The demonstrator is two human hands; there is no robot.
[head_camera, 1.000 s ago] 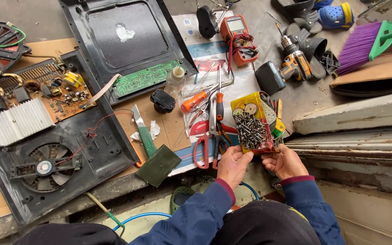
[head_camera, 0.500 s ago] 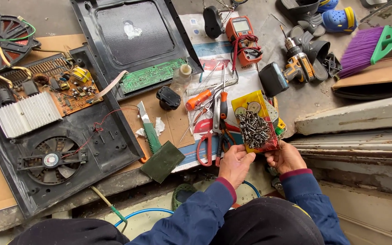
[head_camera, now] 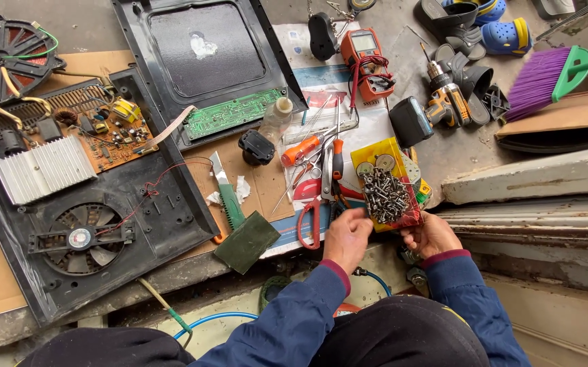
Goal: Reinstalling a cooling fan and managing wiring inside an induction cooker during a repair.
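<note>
Cardboard [head_camera: 266, 183] holds scissors [head_camera: 311, 217] beside left hand [head_camera: 347, 238], screws [head_camera: 385, 196].

1. I see two circuit boards: one brown board [head_camera: 107, 136] and one green board [head_camera: 234, 113].
2. There is one cooling fan [head_camera: 79, 238] and one copper coil [head_camera: 9, 58].
3. One drill [head_camera: 437, 109], one multimeter [head_camera: 364, 58], one purple broom [head_camera: 552, 75].
4. My two hands, the left hand [head_camera: 345, 238] and the right hand [head_camera: 433, 236], are at one box of screws [head_camera: 385, 194], too many to count.

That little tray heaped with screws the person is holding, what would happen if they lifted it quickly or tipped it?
The tray of screws probably feels heavy for its size, since it is piled with metal screws. The heap rises above the low rim, so a tilt would likely spill some. The left hand and right hand at its near edge suggest it needs steadying.
</note>
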